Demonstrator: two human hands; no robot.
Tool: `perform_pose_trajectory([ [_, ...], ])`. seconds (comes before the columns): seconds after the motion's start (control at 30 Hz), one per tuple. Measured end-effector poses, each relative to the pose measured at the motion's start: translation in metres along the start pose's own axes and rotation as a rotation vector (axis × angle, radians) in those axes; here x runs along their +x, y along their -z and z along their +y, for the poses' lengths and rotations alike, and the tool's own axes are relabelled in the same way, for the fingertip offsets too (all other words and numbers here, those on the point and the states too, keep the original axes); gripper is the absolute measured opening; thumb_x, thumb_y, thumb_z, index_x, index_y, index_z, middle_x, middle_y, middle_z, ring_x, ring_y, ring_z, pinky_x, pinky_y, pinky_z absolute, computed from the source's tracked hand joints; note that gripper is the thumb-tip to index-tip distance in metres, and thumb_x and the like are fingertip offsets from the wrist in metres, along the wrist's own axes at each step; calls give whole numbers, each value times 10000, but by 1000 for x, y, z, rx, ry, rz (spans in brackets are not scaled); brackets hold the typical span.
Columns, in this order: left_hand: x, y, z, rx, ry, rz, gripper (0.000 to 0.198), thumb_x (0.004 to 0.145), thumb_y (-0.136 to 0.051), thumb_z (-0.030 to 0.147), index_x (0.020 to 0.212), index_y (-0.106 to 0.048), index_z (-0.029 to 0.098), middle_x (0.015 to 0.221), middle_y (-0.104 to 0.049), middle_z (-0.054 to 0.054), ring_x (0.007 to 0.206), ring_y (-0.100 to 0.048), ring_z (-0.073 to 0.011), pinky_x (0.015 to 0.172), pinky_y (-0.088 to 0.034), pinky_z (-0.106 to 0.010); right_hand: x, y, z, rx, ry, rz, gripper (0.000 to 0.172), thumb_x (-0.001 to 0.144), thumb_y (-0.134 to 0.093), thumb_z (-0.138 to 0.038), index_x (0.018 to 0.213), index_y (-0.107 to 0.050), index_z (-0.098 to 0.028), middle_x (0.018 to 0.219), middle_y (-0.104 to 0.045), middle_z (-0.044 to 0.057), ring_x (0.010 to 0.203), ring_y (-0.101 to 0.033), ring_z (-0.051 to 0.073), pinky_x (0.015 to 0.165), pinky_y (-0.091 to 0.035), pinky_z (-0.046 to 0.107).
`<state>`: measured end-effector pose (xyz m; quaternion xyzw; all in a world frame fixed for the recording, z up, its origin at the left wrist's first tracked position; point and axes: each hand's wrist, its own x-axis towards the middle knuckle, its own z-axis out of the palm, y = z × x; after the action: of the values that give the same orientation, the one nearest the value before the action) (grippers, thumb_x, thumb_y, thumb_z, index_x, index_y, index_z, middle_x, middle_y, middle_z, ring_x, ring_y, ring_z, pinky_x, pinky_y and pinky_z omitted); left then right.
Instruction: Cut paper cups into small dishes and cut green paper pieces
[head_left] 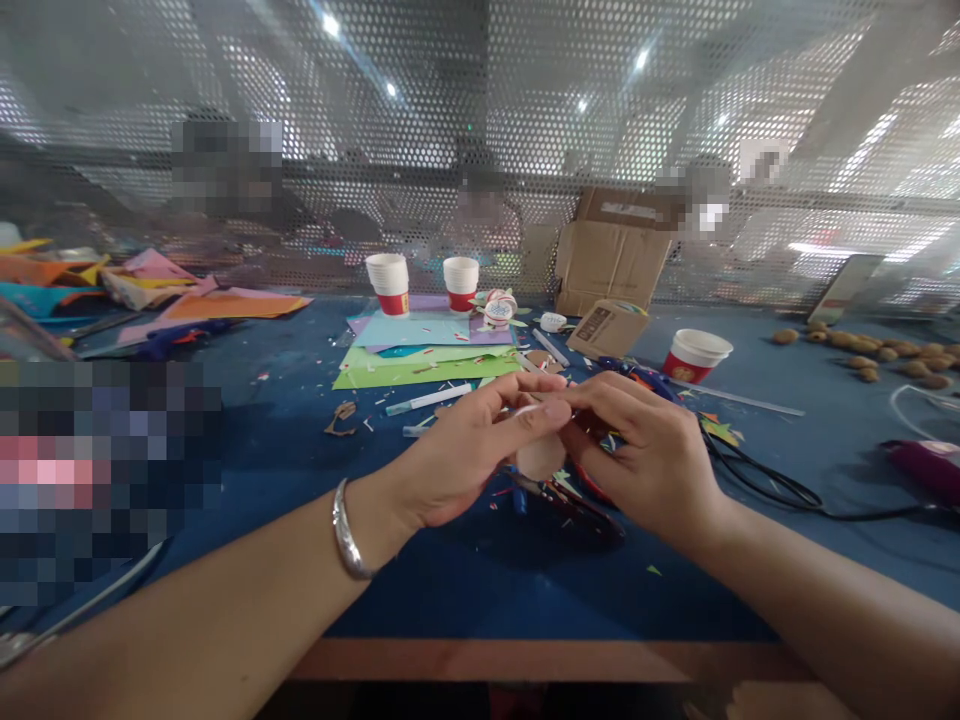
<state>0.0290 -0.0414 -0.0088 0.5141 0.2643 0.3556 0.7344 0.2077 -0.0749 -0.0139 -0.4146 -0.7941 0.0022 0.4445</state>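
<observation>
My left hand (pixel 469 450) and my right hand (pixel 645 455) meet above the middle of the blue table (pixel 480 590). Their fingers pinch together round a small pale round piece (pixel 540 455), too small to name. A silver bangle (pixel 346 530) sits on my left wrist. Beneath the hands lie scissors with red handles (pixel 577 500) and scattered paper scraps. Both hands are closed on the pale piece.
Sheets of green, blue and purple paper (pixel 424 350) lie further back with a white pen (pixel 427 400). Red-and-white paper cups (pixel 388 285) (pixel 460 285) (pixel 694 355) stand around. A cardboard box (pixel 611 255) is at the back, nuts (pixel 870 355) and a black cable (pixel 765 485) to the right.
</observation>
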Motion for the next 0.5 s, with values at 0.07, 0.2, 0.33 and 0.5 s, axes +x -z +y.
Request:
perform_pose_trajectory([
  [0.07, 0, 1, 2, -69, 44, -22, 373, 851, -746, 387, 1164, -672, 198, 1026, -695, -54, 881, -649, -155, 784, -503, -268, 0, 1, 0, -9, 7, 11, 139, 897, -593, -96, 917, -676, -206, 844, -666, 22, 761, -626, 144, 675, -489, 256],
  [0.2, -1, 7, 5, -104, 58, -4, 351, 848, -750, 390, 1145, -701, 210, 1097, -680, -55, 931, -634, -154, 780, -524, -248, 1, 3, 1, -29, -11, 25, 147, 908, -583, -95, 927, -692, -192, 859, -682, 32, 769, -641, 145, 702, -490, 263],
  [0.33, -1, 10, 6, -118, 110, -26, 332, 860, -739, 334, 1177, -687, 253, 1119, -670, -43, 905, -641, -155, 802, -565, -298, 1, 5, 1, -48, -20, 36, 130, 913, -599, -117, 936, -707, -185, 853, -682, 36, 765, -644, 149, 701, -491, 271],
  [0.5, -2, 10, 8, -111, 105, -104, 256, 914, -670, 309, 1148, -707, 210, 1106, -680, -81, 903, -662, -175, 804, -595, -322, 2, 5, 4, -82, -44, 51, 139, 916, -603, -120, 941, -715, -200, 820, -684, 26, 731, -633, 148, 658, -483, 266],
])
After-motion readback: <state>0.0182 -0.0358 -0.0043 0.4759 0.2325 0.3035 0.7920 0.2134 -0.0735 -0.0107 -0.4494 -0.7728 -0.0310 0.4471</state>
